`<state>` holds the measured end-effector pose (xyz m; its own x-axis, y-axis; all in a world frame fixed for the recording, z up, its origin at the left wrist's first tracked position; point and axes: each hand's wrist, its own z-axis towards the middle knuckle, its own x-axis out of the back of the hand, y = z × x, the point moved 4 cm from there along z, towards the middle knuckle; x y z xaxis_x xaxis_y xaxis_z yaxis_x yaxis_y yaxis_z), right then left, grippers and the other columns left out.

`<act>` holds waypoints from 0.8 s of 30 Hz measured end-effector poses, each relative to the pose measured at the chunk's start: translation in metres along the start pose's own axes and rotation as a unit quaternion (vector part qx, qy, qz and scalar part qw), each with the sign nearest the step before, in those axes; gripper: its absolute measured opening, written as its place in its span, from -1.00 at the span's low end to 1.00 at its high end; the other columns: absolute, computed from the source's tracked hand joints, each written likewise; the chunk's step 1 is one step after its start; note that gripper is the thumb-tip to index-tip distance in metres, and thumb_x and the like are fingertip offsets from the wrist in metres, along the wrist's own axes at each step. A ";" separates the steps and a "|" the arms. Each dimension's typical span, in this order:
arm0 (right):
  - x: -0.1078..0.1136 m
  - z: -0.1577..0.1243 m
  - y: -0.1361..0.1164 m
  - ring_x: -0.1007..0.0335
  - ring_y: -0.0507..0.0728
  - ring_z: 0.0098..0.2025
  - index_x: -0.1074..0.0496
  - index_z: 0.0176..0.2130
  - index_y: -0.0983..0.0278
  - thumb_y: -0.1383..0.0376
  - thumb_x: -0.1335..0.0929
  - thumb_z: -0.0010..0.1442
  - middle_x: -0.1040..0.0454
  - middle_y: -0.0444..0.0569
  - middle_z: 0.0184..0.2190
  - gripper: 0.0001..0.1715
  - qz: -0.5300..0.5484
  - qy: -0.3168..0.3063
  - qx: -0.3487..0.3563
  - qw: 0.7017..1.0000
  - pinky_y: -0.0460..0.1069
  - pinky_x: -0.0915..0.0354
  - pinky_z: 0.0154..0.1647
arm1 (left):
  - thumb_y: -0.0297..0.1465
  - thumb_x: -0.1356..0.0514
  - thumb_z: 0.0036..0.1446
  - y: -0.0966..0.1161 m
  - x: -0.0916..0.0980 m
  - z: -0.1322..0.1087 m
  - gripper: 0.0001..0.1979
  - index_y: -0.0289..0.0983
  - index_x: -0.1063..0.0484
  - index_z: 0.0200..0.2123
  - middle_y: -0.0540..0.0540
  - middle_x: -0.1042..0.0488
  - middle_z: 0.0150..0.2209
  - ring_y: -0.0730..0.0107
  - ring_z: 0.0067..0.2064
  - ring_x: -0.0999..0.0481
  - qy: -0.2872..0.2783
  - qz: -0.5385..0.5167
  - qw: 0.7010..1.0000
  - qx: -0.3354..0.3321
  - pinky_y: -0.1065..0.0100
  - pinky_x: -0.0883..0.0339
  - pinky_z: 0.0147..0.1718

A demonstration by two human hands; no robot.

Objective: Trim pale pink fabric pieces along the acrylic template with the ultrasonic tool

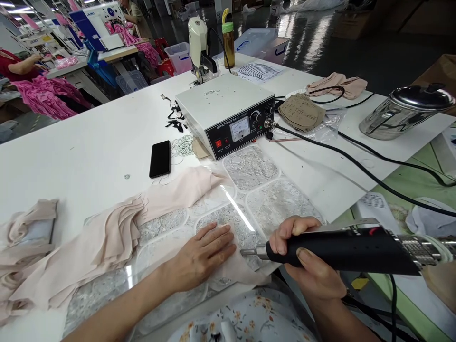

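At the lower centre of the frame, the left hand [204,254] lies flat, fingers spread, pressing a pale pink fabric piece [233,268] onto the clear patterned mat [270,204]. The right hand [306,259] is wrapped around a black handheld welding tool [342,249], its metal tip touching the fabric. A control box [228,114] sits on the tabletop [89,147] above.

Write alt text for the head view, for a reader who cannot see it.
The right hand grips a black handheld tool, its metal tip at a pale pink fabric piece that the left hand holds flat on the white table. Behind lie a stack of fabric, a phone and a control box with a gauge.
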<state>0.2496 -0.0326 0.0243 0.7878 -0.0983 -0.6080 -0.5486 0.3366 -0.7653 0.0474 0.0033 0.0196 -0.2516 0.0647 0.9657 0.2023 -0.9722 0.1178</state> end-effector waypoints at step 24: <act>-0.006 -0.006 0.000 -0.28 -0.03 -0.51 -0.36 -0.26 0.17 0.26 -0.36 0.15 -0.30 -0.14 -0.38 -0.89 -0.002 -0.022 -0.036 0.999 -0.01 -0.33 -0.48 | -0.55 0.12 0.41 0.009 0.005 0.002 -0.65 -0.45 -0.36 0.10 -0.21 -0.44 0.10 0.17 0.26 -0.25 -0.012 -0.011 0.999 -0.028 0.05 -0.10 0.27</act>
<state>0.2434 -0.0382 0.0267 0.8010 -0.0576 -0.5958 -0.5627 0.2669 -0.7824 0.0500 -0.0051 0.0257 -0.2317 0.0907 0.9686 0.1441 -0.9815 0.1263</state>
